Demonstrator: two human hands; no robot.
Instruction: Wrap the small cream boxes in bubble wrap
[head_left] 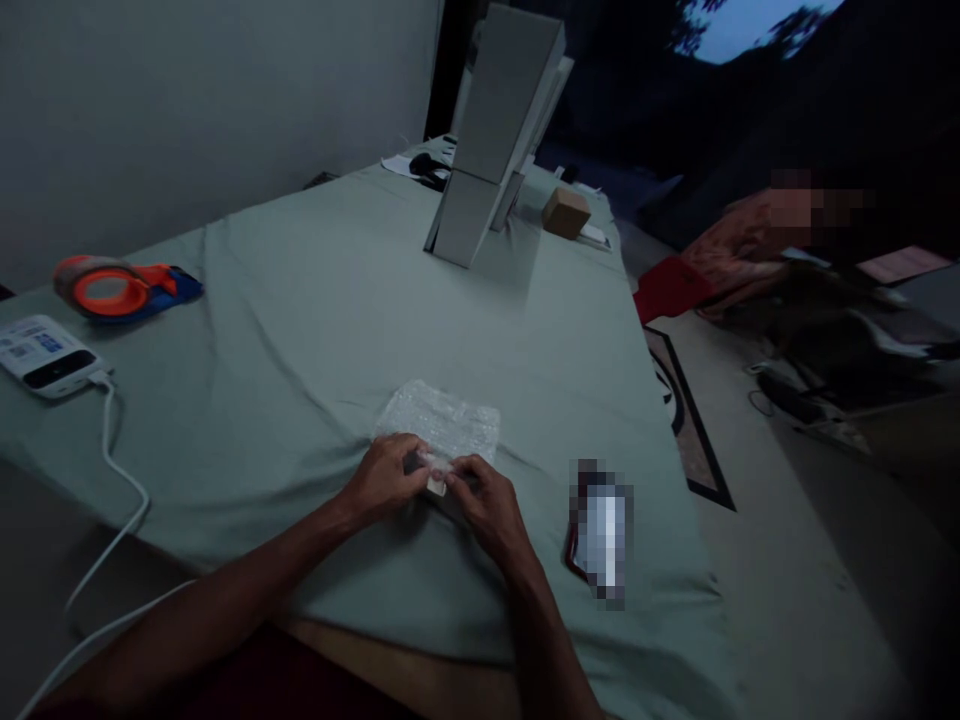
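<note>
A sheet or pouch of clear bubble wrap (442, 418) lies on the green tablecloth in front of me. At its near edge my left hand (390, 475) and my right hand (484, 500) meet, fingers pinched together. Between their fingertips is a small pale piece (436, 486), perhaps part of a flap or label; its exact nature is unclear. Both hands are closed on the near end of the wrap around this piece.
An orange tape dispenser (105, 290) and a white device (51, 355) with a cable are at left. Tall white boxes (499, 100) and a small brown box (565, 213) stand farther back. A blurred phone-like object (602, 535) lies at right. A person sits beyond the table.
</note>
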